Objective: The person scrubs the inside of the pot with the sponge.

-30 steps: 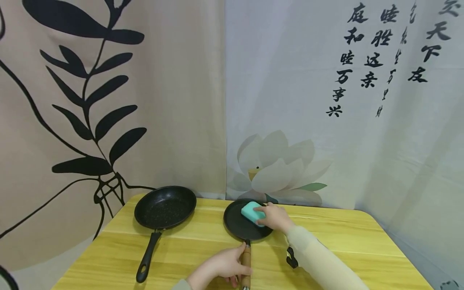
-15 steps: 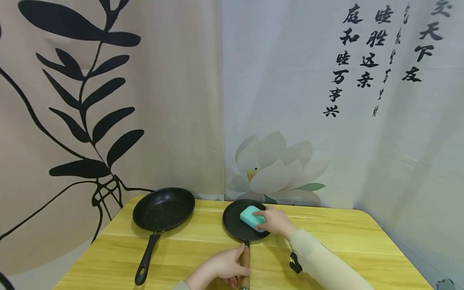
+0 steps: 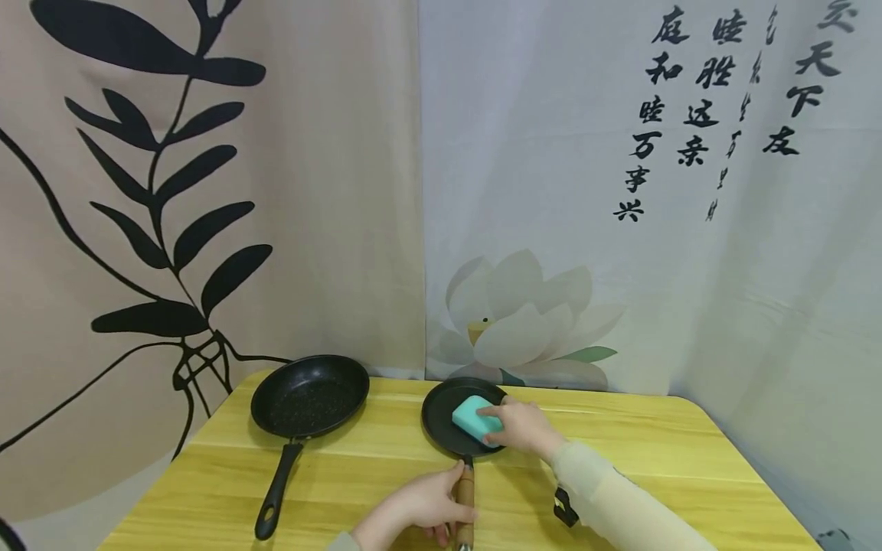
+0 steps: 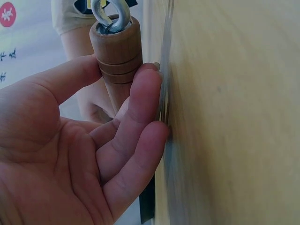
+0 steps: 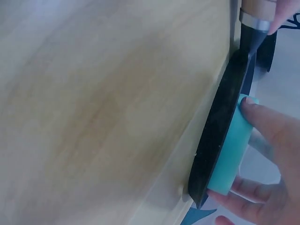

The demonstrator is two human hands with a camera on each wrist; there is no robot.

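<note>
A small black frying pan [image 3: 441, 417] with a wooden handle [image 3: 465, 493] lies toward the back of the table. My left hand [image 3: 423, 501] holds that handle between thumb and fingers; the left wrist view shows the handle's end with its metal hanging loop [image 4: 112, 16]. Inside the pan is a turquoise sponge [image 3: 477, 419], which my right hand [image 3: 527, 428] grips from its right side. In the right wrist view, thumb and fingers pinch the sponge's two ends, and it lies against the pan's inside.
A larger black frying pan [image 3: 310, 398] stands to the left, its black handle [image 3: 278, 493] pointing toward me. Under them is a yellow wood-grain table [image 3: 372, 467]. Behind it hangs a printed curtain [image 3: 344, 191] with leaves, a lotus and writing.
My right hand has slid the sponge slightly toward me and to the left across the pan. The left hand keeps its hold on the handle. The head view has shifted slightly.
</note>
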